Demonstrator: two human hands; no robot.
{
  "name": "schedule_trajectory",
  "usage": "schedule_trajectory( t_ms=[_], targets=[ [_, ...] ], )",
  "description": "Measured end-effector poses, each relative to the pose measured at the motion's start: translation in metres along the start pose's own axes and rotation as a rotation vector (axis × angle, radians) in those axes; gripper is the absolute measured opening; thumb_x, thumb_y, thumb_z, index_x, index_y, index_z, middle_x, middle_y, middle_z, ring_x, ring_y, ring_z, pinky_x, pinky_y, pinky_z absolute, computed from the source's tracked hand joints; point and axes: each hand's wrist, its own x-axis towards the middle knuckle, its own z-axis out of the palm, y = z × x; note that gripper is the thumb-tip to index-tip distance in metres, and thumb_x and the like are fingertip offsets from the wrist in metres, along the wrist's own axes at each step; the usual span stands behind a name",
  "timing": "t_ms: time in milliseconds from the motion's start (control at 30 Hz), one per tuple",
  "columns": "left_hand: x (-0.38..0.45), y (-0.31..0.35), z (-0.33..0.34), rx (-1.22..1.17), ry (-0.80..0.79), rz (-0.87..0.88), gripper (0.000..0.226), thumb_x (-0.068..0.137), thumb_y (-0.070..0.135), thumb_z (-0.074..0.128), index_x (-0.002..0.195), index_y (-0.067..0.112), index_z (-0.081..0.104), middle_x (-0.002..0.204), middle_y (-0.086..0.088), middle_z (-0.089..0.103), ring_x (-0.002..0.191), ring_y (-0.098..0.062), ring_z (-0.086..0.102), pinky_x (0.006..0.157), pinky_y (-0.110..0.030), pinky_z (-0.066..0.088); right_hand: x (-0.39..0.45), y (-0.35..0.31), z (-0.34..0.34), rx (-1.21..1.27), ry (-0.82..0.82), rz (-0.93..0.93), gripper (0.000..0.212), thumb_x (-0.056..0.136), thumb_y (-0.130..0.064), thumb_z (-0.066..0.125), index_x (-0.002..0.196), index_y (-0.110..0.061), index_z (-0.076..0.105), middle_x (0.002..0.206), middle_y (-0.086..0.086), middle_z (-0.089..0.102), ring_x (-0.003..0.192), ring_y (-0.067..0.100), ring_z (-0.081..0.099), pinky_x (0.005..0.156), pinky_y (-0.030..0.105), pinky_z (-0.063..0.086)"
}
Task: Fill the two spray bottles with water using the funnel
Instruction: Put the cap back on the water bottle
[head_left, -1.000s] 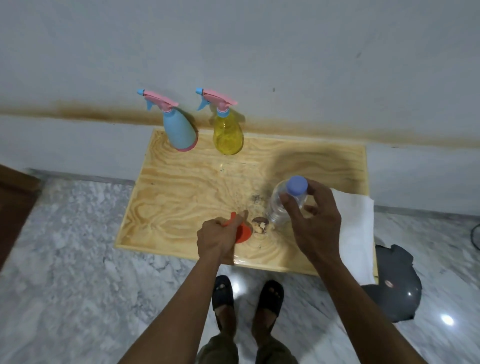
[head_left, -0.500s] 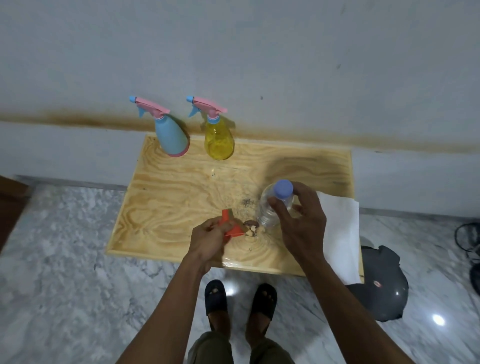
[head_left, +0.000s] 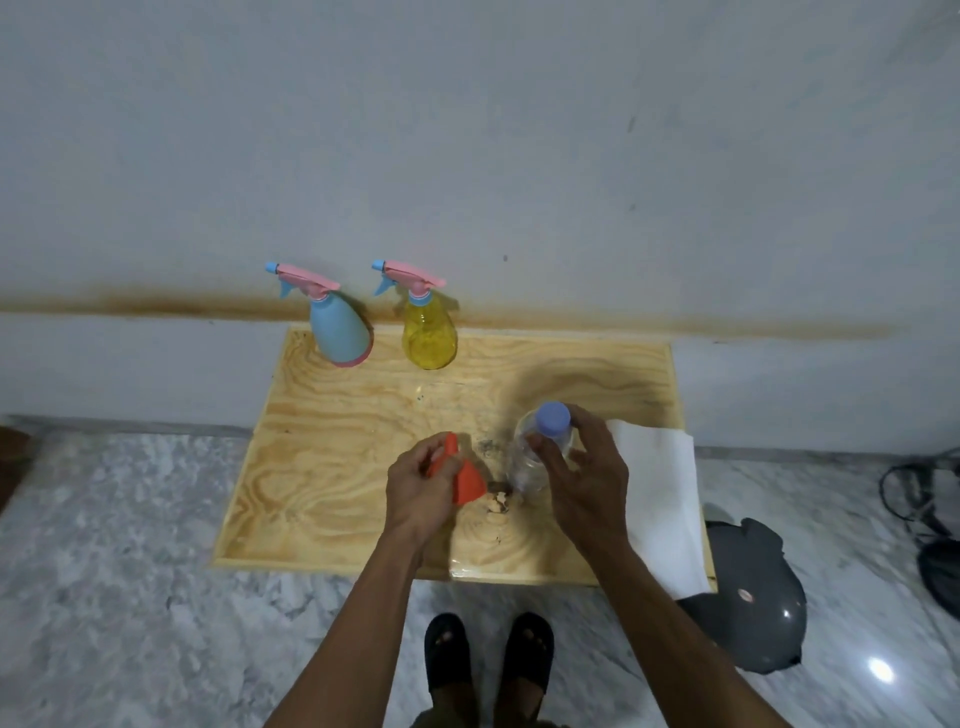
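While both spray heads are still screwed on, the left hand (head_left: 418, 491) has its fingers (head_left: 441, 475) clamped on the orange plastic funnel (head_left: 464, 480), spout up and away, wide mouth toward the person, likely readying it for a neck. Right hand (head_left: 582, 480) fingers curl around the clear plastic water bottle with a blue cap (head_left: 540, 447), upright on the plywood counter (head_left: 337, 441). Blue spray bottle (head_left: 337, 332) and yellow spray bottle (head_left: 428, 332) stand upright at the back, nozzles pointing left.

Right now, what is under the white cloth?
The board's right edge lies under the cloth; the cloth's lower corner overlaps a grey object. Anything else beneath is covered.
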Motion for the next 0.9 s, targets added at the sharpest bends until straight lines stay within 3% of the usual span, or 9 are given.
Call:
schedule_trajectory(
  t_ms=[67, 233, 467, 667, 900],
  targets=[
    [0.001, 0.002, 0.002, 0.042, 0.005, 0.047, 0.018, 0.084, 0.023, 0.073, 0.094, 0.038, 0.073, 0.115, -0.002, 0.065, 0.104, -0.019, 0.063, 0.092, -0.044, 0.056, -0.001, -0.001, 0.000, -0.001, 0.009, 0.010, 0.040, 0.082, -0.051, 0.067, 0.118, -0.034, 0.058, 0.116, -0.012, 0.064, 0.110, 0.010, 0.060, 0.088, 0.048, 0.054],
    [-0.002, 0.007, 0.000, 0.100, 0.063, 0.231, 0.016, 0.087, 0.022, 0.073, 0.103, 0.022, 0.070, 0.113, 0.001, 0.063, 0.101, -0.004, 0.058, 0.091, -0.030, 0.049, -0.003, -0.005, 0.004, 0.001, 0.030, 0.036, 0.037, 0.085, -0.033, 0.075, 0.118, -0.032, 0.057, 0.115, -0.015, 0.062, 0.109, 0.014, 0.060, 0.090, 0.048, 0.053],
    [-0.002, 0.024, 0.000, 0.151, 0.093, 0.446, 0.012, 0.087, 0.028, 0.073, 0.097, 0.035, 0.068, 0.101, 0.013, 0.069, 0.096, 0.004, 0.060, 0.084, -0.024, 0.048, 0.006, -0.011, -0.002, 0.004, 0.076, 0.122, 0.038, 0.087, -0.028, 0.074, 0.122, -0.027, 0.059, 0.119, -0.006, 0.066, 0.110, 0.015, 0.061, 0.095, 0.045, 0.052],
    [0.019, 0.058, 0.033, 0.171, 0.077, 0.513, 0.016, 0.085, 0.027, 0.073, 0.101, 0.029, 0.070, 0.097, 0.011, 0.071, 0.095, -0.010, 0.064, 0.088, -0.028, 0.048, 0.063, -0.032, -0.039, 0.018, 0.216, 0.090, 0.037, 0.090, -0.026, 0.070, 0.125, -0.017, 0.061, 0.116, -0.006, 0.066, 0.107, 0.015, 0.061, 0.088, 0.031, 0.052],
    [0.060, 0.088, 0.111, 0.171, 0.093, 0.478, 0.014, 0.084, 0.020, 0.076, 0.095, 0.027, 0.072, 0.094, 0.010, 0.071, 0.095, -0.012, 0.065, 0.090, -0.029, 0.050, 0.151, -0.002, -0.074, 0.000, 0.309, 0.111, 0.034, 0.088, -0.026, 0.073, 0.119, -0.025, 0.061, 0.110, -0.012, 0.063, 0.102, 0.007, 0.057, 0.094, 0.043, 0.051]
  ],
)
